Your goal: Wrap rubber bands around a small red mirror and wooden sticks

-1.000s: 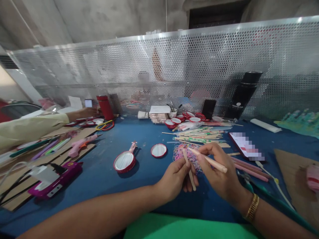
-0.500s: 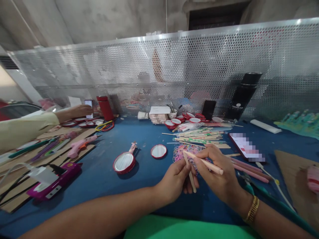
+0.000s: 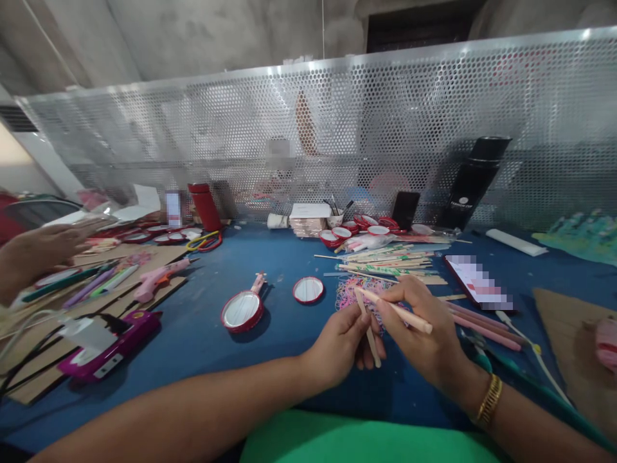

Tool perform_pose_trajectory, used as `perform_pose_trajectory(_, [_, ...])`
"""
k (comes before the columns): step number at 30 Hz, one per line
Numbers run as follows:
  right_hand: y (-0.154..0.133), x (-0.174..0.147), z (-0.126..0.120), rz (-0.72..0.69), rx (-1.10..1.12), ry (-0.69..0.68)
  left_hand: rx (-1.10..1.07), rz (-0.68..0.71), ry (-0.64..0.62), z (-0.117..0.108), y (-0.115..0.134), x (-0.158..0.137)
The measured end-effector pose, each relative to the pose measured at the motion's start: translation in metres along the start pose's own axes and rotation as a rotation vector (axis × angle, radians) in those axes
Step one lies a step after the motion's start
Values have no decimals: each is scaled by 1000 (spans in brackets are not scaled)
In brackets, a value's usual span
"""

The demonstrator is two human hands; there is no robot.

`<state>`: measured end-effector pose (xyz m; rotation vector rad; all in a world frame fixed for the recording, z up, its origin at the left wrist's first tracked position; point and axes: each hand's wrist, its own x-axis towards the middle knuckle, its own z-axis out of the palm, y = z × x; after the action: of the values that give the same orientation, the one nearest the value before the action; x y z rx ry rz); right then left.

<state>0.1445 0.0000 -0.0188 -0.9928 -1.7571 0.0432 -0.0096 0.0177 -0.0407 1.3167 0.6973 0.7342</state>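
My left hand [image 3: 340, 344] pinches a flat wooden craft stick [image 3: 373, 344] that slants between thumb and fingers. In my right hand [image 3: 427, 331] is a pale peach pen [image 3: 407, 315], gripped as for writing. The pen's tip is at the stick's upper end; whether they touch I cannot tell. Just beyond both hands lies a heap of small coloured rubber bands [image 3: 348, 292]. Left of my hands are a round red-rimmed piece with a handle [image 3: 242, 312] and a smaller red-rimmed disc [image 3: 308, 290].
Behind the rubber bands lie wooden sticks [image 3: 385, 260]. To the right are a phone [image 3: 475, 280], pink pens [image 3: 486, 328] and cardboard [image 3: 573, 347]. At left sit a glue gun [image 3: 157, 281] and a purple power strip [image 3: 113, 350]. A co-worker's hand [image 3: 43, 254] is at far left.
The co-worker's hand has drawn back from the propped phone toward the left edge. My own hands stay nearly still, still holding the stick and pen.
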Motion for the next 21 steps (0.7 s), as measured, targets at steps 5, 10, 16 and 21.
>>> perform_pose_trajectory(5, [4,0,0,8,-14,-12,5,1,3,0,0,0])
perform_pose_trajectory(10, [6,-1,-2,25,-54,31,-4,-11,1,0,-1,0])
perform_pose_trajectory(16, [2,-1,-1,3,-8,-25,7,-1,13,0,0,-1])
perform_pose_trajectory(21, [6,-1,-2,38,-47,28,-13,2,4,0,-1,0])
